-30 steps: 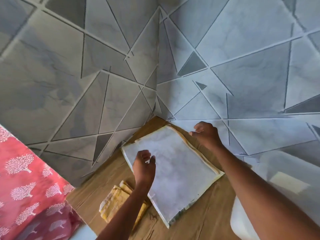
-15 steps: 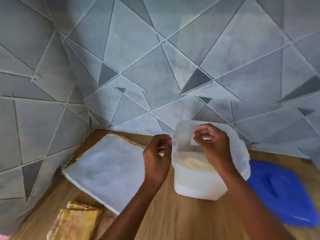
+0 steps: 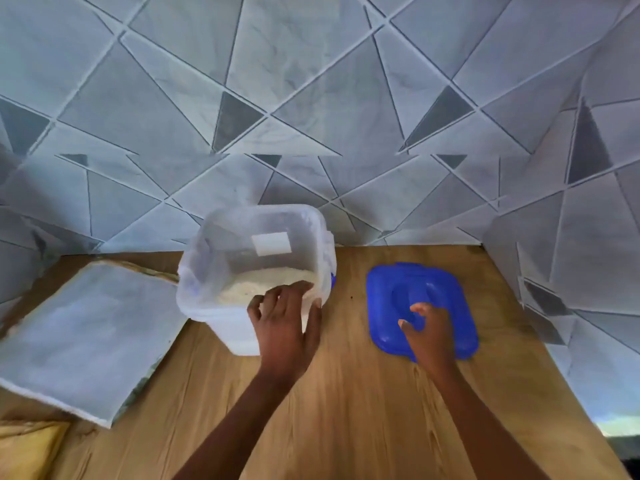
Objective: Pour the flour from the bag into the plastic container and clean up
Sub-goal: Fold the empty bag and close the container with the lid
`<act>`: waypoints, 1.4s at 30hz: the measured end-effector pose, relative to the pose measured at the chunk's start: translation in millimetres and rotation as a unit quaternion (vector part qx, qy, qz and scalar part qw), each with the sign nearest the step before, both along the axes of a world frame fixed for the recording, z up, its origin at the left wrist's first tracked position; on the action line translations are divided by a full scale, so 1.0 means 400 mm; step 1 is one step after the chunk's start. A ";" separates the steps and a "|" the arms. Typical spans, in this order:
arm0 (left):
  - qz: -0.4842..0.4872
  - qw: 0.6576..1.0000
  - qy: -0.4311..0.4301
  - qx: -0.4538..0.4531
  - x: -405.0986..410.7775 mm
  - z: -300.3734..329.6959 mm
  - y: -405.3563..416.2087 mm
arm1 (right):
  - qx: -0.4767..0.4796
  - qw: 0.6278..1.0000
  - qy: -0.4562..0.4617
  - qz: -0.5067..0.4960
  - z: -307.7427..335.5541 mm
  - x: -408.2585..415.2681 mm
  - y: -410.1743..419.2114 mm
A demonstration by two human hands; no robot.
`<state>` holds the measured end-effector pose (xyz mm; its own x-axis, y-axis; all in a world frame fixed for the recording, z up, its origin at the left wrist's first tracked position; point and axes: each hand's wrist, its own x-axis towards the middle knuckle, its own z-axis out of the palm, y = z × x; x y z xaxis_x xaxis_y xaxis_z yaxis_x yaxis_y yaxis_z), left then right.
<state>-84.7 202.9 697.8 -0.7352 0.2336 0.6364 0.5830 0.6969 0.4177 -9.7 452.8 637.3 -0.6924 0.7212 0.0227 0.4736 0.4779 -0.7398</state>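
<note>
A clear plastic container [image 3: 239, 237] stands open on the wooden table, with pale flour [image 3: 266, 280] lying low inside it. My left hand [image 3: 284, 329] grips its near right corner, fingers over the rim and thumb outside. The blue lid [image 3: 391, 289] lies flat on the table to the right of the container, apart from it. My right hand [image 3: 431, 336] rests over the lid's near part with its fingers spread, holding nothing. A flat, grey-white bag [image 3: 86, 334] lies to the left of the container.
The wooden table [image 3: 346, 410] meets grey geometric wall panels [image 3: 311, 116] at the back and the right side. A folded yellow cloth [image 3: 27, 448] lies at the near left corner, beside the flat bag.
The view swung right from the flat bag to the container and lid. My right hand left the container's rim and came down onto the blue lid. My left hand took the container's near corner.
</note>
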 end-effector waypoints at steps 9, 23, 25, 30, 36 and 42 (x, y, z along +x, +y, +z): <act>0.089 0.993 0.072 -0.001 0.002 -0.033 0.058 | -0.085 0.966 -0.175 -0.172 -0.139 0.056 0.157; -0.151 0.986 0.073 -0.007 0.092 -0.154 0.173 | -0.267 0.902 -0.185 -0.284 -0.127 0.011 0.247; -0.203 0.975 -0.056 -0.066 0.102 -0.210 0.223 | -0.267 0.901 -0.188 -0.286 -0.129 0.014 0.251; -0.143 0.896 -0.416 0.067 0.087 -0.294 0.318 | -0.272 0.903 -0.190 -0.274 -0.143 0.021 0.253; -0.101 0.778 -0.585 0.207 0.005 -0.316 0.314 | -0.278 0.895 -0.091 -0.338 -0.170 0.023 0.218; -0.075 0.730 -0.618 0.282 -0.004 -0.291 0.302 | -0.430 0.772 0.333 -0.329 -0.168 0.008 0.149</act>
